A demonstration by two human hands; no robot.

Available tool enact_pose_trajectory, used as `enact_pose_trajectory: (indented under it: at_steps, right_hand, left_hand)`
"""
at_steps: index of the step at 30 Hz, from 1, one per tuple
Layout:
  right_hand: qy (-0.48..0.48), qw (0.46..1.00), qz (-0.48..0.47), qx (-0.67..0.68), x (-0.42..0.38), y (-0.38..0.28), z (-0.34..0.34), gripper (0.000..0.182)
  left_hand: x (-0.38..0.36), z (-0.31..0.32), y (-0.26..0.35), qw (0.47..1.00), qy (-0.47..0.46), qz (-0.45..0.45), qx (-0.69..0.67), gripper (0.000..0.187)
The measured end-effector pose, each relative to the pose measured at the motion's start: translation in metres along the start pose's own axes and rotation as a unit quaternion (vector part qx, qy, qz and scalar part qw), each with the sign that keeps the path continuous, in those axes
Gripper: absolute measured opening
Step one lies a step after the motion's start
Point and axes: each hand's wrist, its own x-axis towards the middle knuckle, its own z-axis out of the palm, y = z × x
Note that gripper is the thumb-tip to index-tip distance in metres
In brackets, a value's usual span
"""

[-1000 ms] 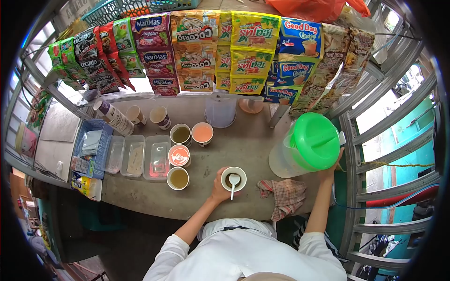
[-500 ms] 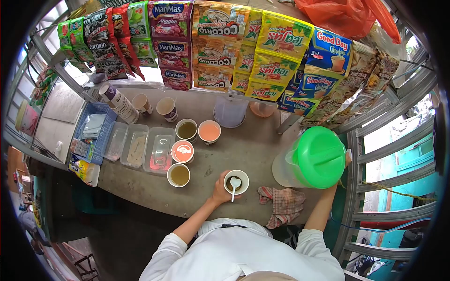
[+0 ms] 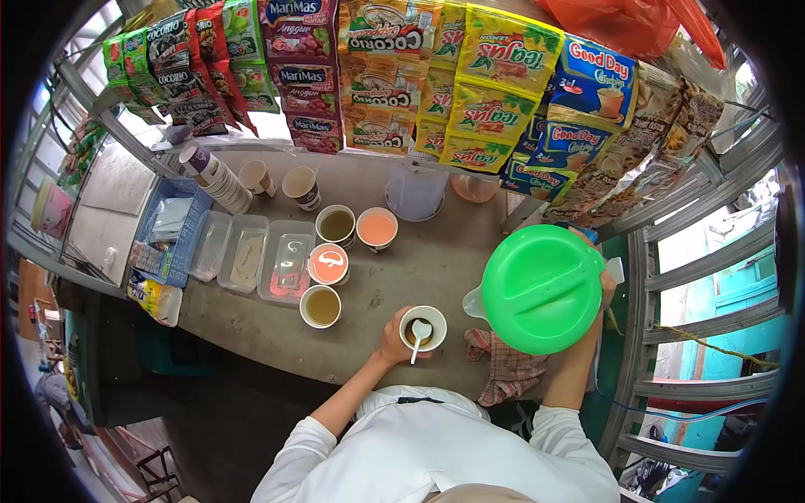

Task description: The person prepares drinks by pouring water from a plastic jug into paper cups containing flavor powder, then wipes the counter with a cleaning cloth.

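My left hand is wrapped round a white paper cup standing on the counter. A white plastic spoon leans in it, with a little dark brown liquid at the bottom. To the right, my right hand grips the handle of a pitcher with a green lid. The pitcher's spout points left, towards the cup. Its body is mostly hidden under the lid. Just below it lies a checked cloth, partly covered by the pitcher.
Several filled paper cups stand left of centre, beside clear plastic tubs. Further left are stacked cups and a blue basket. A clear container stands at the back. Drink sachets hang overhead; metal bars line the right.
The pitcher has come up off the counter, nearer the camera, and its spout has swung left. My right hand has risen with it. My left hand stays on the cup.
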Motion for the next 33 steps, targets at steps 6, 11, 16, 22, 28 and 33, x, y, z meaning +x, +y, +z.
enact_pose_trajectory:
  at_steps: [6,11,16,22,28,33]
  right_hand:
    - [0.025,0.997,0.029,-0.061,-0.006,-0.002,0.019,0.084]
    - [0.045,0.993,0.045,-0.101,-0.006,-0.002,0.046,0.083]
    - [0.023,0.990,0.028,-0.137,0.000,0.000,0.055,0.083]
    - [0.002,0.985,0.024,-0.171,0.000,-0.004,0.061,0.083]
    - [-0.011,0.982,0.024,-0.190,0.001,-0.004,0.068,0.084]
    - [-0.019,0.979,0.027,-0.200,0.002,-0.002,0.069,0.084]
  left_hand:
    - [-0.007,-0.002,-0.004,1.000,0.003,-0.006,-0.017,0.095]
    - [-0.009,-0.005,-0.006,1.000,0.002,0.013,-0.026,0.096]
    - [-0.010,-0.009,-0.005,0.999,0.001,0.014,-0.030,0.094]
    - [-0.014,-0.014,-0.004,1.000,0.003,-0.003,-0.025,0.094]
    - [-0.009,-0.015,0.000,1.000,-0.004,0.023,-0.010,0.098]
    - [-0.007,-0.016,0.002,0.999,0.000,0.031,-0.009,0.098]
